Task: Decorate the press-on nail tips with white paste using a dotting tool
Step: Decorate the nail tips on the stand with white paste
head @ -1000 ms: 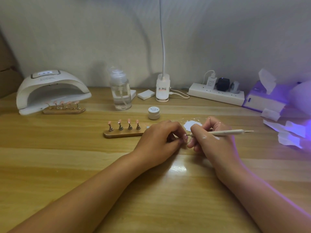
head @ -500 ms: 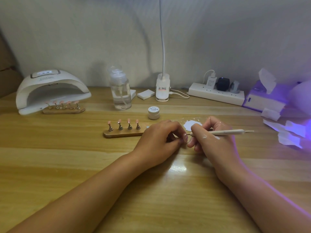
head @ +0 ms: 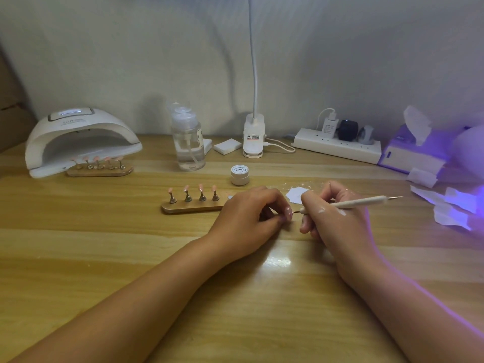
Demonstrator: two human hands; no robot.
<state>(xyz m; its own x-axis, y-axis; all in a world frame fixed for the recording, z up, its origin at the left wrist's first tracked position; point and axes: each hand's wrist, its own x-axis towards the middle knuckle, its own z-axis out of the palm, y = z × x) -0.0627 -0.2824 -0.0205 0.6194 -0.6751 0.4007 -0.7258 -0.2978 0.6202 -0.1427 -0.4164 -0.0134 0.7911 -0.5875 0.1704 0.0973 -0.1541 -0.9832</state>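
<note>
The left hand (head: 246, 218) is resting on the wooden table (head: 104, 258). Its fingers are curling in and pinching one pink nail tip (head: 289, 213), so the tip is facing toward the right hand (head: 337, 221). The right hand is gripping the dotting tool (head: 361, 201) like a pen. The thin metal point at its left end is reaching the held tip (touching or only very near, I cannot tell), and the other metal point is sticking out to the right. Some white smears are lying on the back of the right hand. Just behind the two hands, a puddle of white paste (head: 296, 193) is lying on the table, and a small white jar (head: 240, 175) is standing near it with its lid on. Behind the left hand, a wooden holder (head: 188, 207) is carrying four pink tips on small stands. Far to the left, a white nail lamp (head: 78, 137) is sitting with a second holder (head: 99, 171) at its opening.
</note>
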